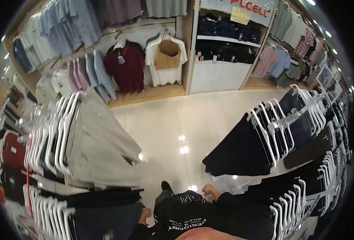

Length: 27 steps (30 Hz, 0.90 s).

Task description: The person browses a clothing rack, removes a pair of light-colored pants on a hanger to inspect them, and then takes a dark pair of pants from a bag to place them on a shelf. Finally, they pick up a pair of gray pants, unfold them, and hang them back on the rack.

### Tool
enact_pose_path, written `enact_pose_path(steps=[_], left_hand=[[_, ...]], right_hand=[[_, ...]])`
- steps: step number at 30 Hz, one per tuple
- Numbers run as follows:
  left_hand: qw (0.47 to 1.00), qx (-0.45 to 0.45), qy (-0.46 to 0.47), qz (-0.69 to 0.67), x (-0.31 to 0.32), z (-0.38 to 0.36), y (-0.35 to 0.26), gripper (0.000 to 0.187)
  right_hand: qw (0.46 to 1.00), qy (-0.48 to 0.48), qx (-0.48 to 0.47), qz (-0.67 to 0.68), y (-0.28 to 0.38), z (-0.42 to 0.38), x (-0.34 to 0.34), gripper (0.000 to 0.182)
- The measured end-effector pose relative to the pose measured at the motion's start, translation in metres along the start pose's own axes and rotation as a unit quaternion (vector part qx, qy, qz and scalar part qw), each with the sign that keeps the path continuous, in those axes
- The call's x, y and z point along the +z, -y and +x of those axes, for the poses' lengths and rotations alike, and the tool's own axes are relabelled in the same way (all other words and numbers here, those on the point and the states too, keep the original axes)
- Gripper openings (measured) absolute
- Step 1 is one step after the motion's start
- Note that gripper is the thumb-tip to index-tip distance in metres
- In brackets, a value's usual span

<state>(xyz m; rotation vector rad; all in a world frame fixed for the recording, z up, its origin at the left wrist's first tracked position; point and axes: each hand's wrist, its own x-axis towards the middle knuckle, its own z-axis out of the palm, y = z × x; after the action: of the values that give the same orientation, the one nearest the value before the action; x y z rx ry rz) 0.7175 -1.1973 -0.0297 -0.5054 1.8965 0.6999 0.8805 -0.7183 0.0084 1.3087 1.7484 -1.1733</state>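
Note:
My left hand [145, 215] hangs low beside my body, close to the dark trousers [101, 216] on the near left rack. Its fingers are small and mostly turned away. On the other side my right hand [211, 191] is held a little in front of my black shirt [189, 210], its fingers curled in and nothing showing in them. Nearest to it are black trousers [241, 154] on white hangers [267, 134]. Grey trousers [101, 148] hang further ahead on the left.
A glossy tiled floor [167, 116] runs between the racks. Wall bays ahead hold a maroon polo shirt [125, 66], a white T-shirt with a tan bag [168, 55] over it, and shelves of folded dark clothes [227, 32]. White hangers [289, 204] line the near right rack.

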Motion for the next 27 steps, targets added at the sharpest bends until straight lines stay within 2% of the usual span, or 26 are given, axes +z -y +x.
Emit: enact_pose_path(steps=[1,3,4,5,6,7,9,12,13,15,17,18,19,20,21,23,24,25,26,27], left_hand=[[0.998,0.039,-0.023,-0.034,-0.011,0.021,-0.039,0.023],[0.990,0.098,0.021,0.101,-0.050,0.041,-0.130,0.020],[0.808,0.386,-0.062,0.440,-0.066,0.098,-0.145,0.018],[0.889,0.259,-0.024,0.376,-0.079,0.086,-0.203,0.019],[0.916,0.259,-0.060,0.300,-0.082,0.089,-0.251,0.021],[0.935,0.258,-0.099,0.220,-0.086,0.087,-0.288,0.022],[0.919,0.355,-0.122,0.120,-0.080,0.127,-0.344,0.027],[0.927,0.360,-0.054,0.092,-0.072,0.105,-0.424,0.037],[0.937,0.334,-0.028,0.094,-0.069,0.096,-0.441,0.036],[0.955,0.277,0.025,0.102,-0.068,0.100,-0.465,0.035],[0.958,0.201,0.081,0.190,-0.077,0.133,-0.468,0.033],[0.913,0.278,0.033,0.298,-0.078,0.162,-0.453,0.035],[0.847,0.348,-0.015,0.400,-0.084,0.177,-0.445,0.037],[0.855,0.294,0.058,0.424,-0.096,0.176,-0.446,0.043],[0.855,0.234,0.132,0.443,-0.111,0.172,-0.454,0.049],[0.802,0.294,0.117,0.506,-0.136,0.166,-0.483,0.054],[0.815,0.254,0.104,0.510,-0.138,0.161,-0.503,0.056],[0.826,0.213,0.091,0.513,-0.141,0.150,-0.525,0.058],[0.730,0.274,0.144,0.609,-0.143,0.178,-0.542,0.051],[0.744,0.274,0.066,0.605,-0.139,0.178,-0.567,0.041]], right_hand=[[1.000,-0.020,-0.020,-0.001,0.010,0.006,-0.010,0.022],[0.997,-0.055,-0.052,-0.012,-0.001,0.025,-0.016,0.020],[0.999,-0.039,-0.004,0.024,0.003,0.021,-0.021,0.019],[0.997,-0.019,0.042,0.062,0.010,0.018,-0.021,0.019],[0.992,0.001,0.082,0.098,0.013,0.036,-0.020,0.019],[0.999,0.047,0.017,0.003,0.014,0.052,-0.020,0.020],[0.998,0.055,0.043,0.006,0.050,0.035,-0.032,0.022],[0.996,0.062,0.063,0.013,0.102,0.036,-0.049,0.027],[0.997,0.064,0.021,-0.029,0.109,0.057,-0.056,0.027],[0.994,0.080,0.063,0.029,0.146,0.085,-0.082,0.025],[0.984,0.107,0.089,0.115,0.185,0.109,-0.113,0.027],[0.989,0.117,-0.050,-0.082,0.199,0.131,-0.132,0.028],[0.934,0.140,-0.178,-0.278,0.212,0.167,-0.152,0.029],[0.831,0.110,-0.311,-0.448,0.223,0.205,-0.171,0.030],[0.843,0.068,-0.288,-0.450,0.231,0.259,-0.177,0.028],[0.863,-0.015,-0.237,-0.445,0.248,0.363,-0.189,0.026],[0.842,0.040,-0.234,-0.484,0.315,0.330,-0.252,0.025],[0.844,0.014,-0.234,-0.482,0.358,0.344,-0.284,0.024],[0.843,-0.011,-0.235,-0.483,0.407,0.354,-0.319,0.022],[0.865,-0.101,-0.278,-0.405,0.451,0.359,-0.351,0.025]])
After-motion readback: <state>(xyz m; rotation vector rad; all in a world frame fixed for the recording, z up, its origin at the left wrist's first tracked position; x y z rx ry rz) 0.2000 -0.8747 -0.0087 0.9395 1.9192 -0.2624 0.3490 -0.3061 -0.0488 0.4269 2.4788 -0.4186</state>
